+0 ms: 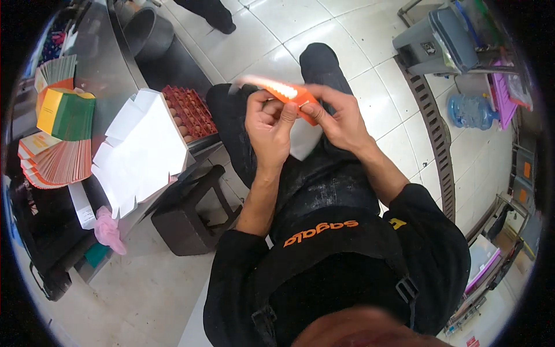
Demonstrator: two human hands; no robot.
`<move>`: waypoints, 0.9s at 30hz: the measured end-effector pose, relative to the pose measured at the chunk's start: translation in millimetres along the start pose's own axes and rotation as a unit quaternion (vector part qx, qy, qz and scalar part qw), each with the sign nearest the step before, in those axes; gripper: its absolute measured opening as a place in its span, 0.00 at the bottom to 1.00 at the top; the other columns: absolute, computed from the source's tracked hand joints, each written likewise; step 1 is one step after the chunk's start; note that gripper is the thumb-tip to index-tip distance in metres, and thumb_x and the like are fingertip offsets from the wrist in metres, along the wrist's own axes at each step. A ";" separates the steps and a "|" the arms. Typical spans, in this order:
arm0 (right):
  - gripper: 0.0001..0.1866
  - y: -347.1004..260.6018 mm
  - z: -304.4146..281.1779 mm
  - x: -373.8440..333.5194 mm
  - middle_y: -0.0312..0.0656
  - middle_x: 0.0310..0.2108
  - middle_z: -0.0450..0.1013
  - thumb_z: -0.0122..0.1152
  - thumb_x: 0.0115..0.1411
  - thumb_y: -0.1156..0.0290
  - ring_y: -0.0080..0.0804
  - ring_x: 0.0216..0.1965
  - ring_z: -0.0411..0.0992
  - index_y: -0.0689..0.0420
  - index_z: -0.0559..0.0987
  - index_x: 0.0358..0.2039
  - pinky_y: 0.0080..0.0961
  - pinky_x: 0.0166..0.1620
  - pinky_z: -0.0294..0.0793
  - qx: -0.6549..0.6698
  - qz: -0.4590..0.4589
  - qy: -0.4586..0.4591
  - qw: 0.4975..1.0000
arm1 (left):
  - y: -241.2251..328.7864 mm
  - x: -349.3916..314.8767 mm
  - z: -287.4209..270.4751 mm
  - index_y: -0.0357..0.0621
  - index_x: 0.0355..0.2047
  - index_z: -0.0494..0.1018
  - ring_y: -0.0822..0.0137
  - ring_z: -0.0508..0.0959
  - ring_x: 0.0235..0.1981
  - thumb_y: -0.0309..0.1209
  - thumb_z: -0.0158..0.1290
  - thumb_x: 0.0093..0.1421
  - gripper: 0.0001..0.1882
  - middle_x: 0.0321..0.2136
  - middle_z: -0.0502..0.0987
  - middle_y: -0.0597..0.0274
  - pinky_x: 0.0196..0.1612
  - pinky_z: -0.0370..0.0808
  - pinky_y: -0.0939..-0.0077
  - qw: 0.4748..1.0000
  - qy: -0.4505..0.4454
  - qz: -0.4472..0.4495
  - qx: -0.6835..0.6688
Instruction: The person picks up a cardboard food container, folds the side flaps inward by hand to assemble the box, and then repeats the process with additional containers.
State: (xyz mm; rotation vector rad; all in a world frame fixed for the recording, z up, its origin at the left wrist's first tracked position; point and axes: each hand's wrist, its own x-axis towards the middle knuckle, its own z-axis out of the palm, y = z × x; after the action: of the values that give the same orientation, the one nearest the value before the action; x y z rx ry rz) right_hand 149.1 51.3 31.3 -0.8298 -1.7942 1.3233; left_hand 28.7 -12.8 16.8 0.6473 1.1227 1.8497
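Above my lap, both hands grip an orange-and-white piece of folded card (308, 99) that looks like a small carton. My left hand (269, 128) is closed on its left part, thumb pressed along the near side. Around the right part close the thumb and fingers of my right hand (342, 120). The card's far left end is bright and smeared by motion. A white flap or sheet (304, 139) shows below the hands; whether it belongs to the card, I cannot tell.
At left, a metal table (99, 55) carries flat white cardboard sheets (141, 153), stacked orange and green folded cartons (66, 115), and a pink plastic bag (108, 230). Egg trays (189, 110) and a grey pot (148, 34) sit beyond. A dark stool (184, 228) stands beneath; a floor drain (430, 110) runs at right.
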 end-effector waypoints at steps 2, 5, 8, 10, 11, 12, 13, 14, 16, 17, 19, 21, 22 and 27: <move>0.11 1.2 -0.6 -0.7 0.46 0.25 0.74 0.55 0.54 0.76 0.36 0.26 0.74 0.59 0.77 0.39 0.25 0.30 0.71 -0.075 -0.034 -0.032 0.996 | -5.8 2.0 5.0 0.37 0.35 0.65 0.70 0.75 0.34 0.19 0.59 0.48 0.17 0.34 0.72 0.58 0.36 0.74 0.81 0.969 0.098 0.179 0.137; 0.10 15.4 -4.3 0.0 0.45 0.27 0.75 0.56 0.50 0.78 0.38 0.28 0.74 0.58 0.78 0.35 0.27 0.31 0.73 -0.154 -0.118 -0.023 0.981 | 7.9 9.0 -0.9 0.43 0.33 0.73 0.58 0.71 0.44 0.23 0.61 0.44 0.14 0.36 0.72 0.56 0.48 0.67 0.65 0.812 0.051 0.338 0.473; 0.09 10.9 -9.3 3.5 0.43 0.28 0.76 0.57 0.48 0.79 0.37 0.29 0.75 0.57 0.78 0.32 0.28 0.33 0.74 -0.182 -0.152 -0.033 0.971 | 20.2 8.6 -12.4 0.47 0.28 0.76 0.61 0.74 0.39 0.27 0.59 0.46 0.07 0.31 0.74 0.60 0.49 0.63 0.64 0.778 -0.055 0.322 0.537; 0.09 11.2 -9.0 3.3 0.42 0.27 0.76 0.57 0.48 0.79 0.36 0.29 0.75 0.57 0.78 0.32 0.27 0.33 0.74 -0.161 -0.163 -0.069 0.971 | 21.2 7.1 -17.3 0.48 0.26 0.77 0.63 0.75 0.35 0.29 0.58 0.47 0.04 0.28 0.75 0.63 0.48 0.62 0.65 0.774 -0.097 0.316 0.539; 0.08 6.6 -9.6 2.0 0.41 0.28 0.76 0.57 0.49 0.78 0.36 0.33 0.75 0.57 0.78 0.31 0.30 0.39 0.73 -0.179 -0.108 -0.099 0.973 | 19.8 6.4 -18.0 0.48 0.26 0.77 0.64 0.75 0.33 0.28 0.58 0.47 0.04 0.25 0.75 0.65 0.45 0.63 0.67 0.799 -0.076 0.301 0.515; 0.08 9.3 -12.2 3.9 0.41 0.28 0.76 0.57 0.49 0.78 0.36 0.33 0.75 0.57 0.78 0.31 0.30 0.39 0.73 -0.178 -0.114 -0.097 0.973 | 19.6 6.1 -19.5 0.48 0.26 0.77 0.66 0.75 0.30 0.28 0.58 0.47 0.04 0.22 0.75 0.67 0.43 0.63 0.68 0.822 -0.055 0.286 0.489; 0.07 13.1 -17.3 4.7 0.40 0.29 0.76 0.57 0.49 0.77 0.36 0.36 0.74 0.57 0.78 0.31 0.32 0.43 0.70 -0.248 -0.119 -0.095 0.957 | 20.8 6.1 -21.1 0.47 0.25 0.77 0.66 0.74 0.28 0.28 0.58 0.48 0.03 0.22 0.75 0.67 0.39 0.63 0.70 0.833 -0.034 0.287 0.472; 0.06 15.0 -21.4 5.8 0.40 0.30 0.76 0.57 0.50 0.76 0.37 0.39 0.73 0.57 0.78 0.31 0.34 0.47 0.68 -0.317 -0.123 -0.092 0.936 | 22.0 7.2 -22.3 0.47 0.25 0.77 0.66 0.74 0.28 0.28 0.58 0.48 0.03 0.22 0.75 0.67 0.39 0.63 0.70 0.831 -0.036 0.291 0.472; 0.06 16.1 -29.3 5.2 0.40 0.31 0.75 0.55 0.51 0.76 0.38 0.44 0.71 0.57 0.78 0.30 0.38 0.53 0.62 -0.325 -0.058 -0.117 0.936 | 23.9 9.8 -22.3 0.44 0.25 0.77 0.64 0.75 0.29 0.27 0.58 0.49 0.02 0.24 0.77 0.63 0.39 0.65 0.72 0.844 -0.051 0.249 0.473; 0.06 19.3 -32.3 5.1 0.42 0.34 0.75 0.55 0.52 0.75 0.38 0.46 0.70 0.58 0.77 0.31 0.36 0.54 0.62 -0.323 -0.030 -0.129 0.937 | 21.4 10.6 -19.8 0.43 0.25 0.77 0.64 0.75 0.30 0.25 0.57 0.49 0.02 0.24 0.77 0.62 0.36 0.67 0.74 0.848 -0.050 0.238 0.471; 0.06 18.0 -33.8 8.8 0.45 0.37 0.74 0.55 0.53 0.75 0.39 0.47 0.69 0.59 0.77 0.33 0.34 0.54 0.61 -0.318 -0.003 -0.139 0.938 | 12.3 13.4 -23.4 0.42 0.25 0.76 0.66 0.75 0.29 0.24 0.57 0.50 0.02 0.24 0.77 0.62 0.34 0.67 0.75 0.861 -0.011 0.256 0.440; 0.09 8.8 -33.4 17.2 0.48 0.41 0.71 0.54 0.56 0.74 0.37 0.47 0.68 0.61 0.74 0.37 0.31 0.53 0.61 -0.165 -0.061 0.105 0.979 | 4.6 20.9 -32.3 0.41 0.26 0.76 0.68 0.74 0.29 0.24 0.56 0.51 0.02 0.23 0.76 0.63 0.33 0.67 0.76 0.870 0.030 0.272 0.410; 0.09 14.3 -39.4 19.3 0.48 0.41 0.71 0.54 0.56 0.74 0.37 0.47 0.68 0.61 0.74 0.37 0.31 0.53 0.61 -0.166 -0.061 0.108 0.978 | 3.1 25.4 -34.6 0.40 0.30 0.73 0.72 0.73 0.29 0.23 0.54 0.53 0.03 0.25 0.75 0.63 0.31 0.68 0.78 0.909 0.109 0.235 0.328; 0.17 20.2 -37.5 21.2 0.47 0.40 0.70 0.52 0.58 0.68 0.33 0.40 0.68 0.63 0.69 0.45 0.26 0.45 0.66 -0.093 0.073 0.132 0.984 | -8.8 31.7 -45.2 0.42 0.40 0.59 0.80 0.64 0.22 0.21 0.49 0.57 0.12 0.29 0.65 0.68 0.22 0.62 0.88 0.986 0.153 0.050 0.035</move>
State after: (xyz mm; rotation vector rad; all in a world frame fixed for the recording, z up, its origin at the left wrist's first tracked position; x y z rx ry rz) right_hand 171.7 92.3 22.9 -1.1999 -1.6885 1.0858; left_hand -18.4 -3.4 -12.0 0.4750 1.3795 2.0537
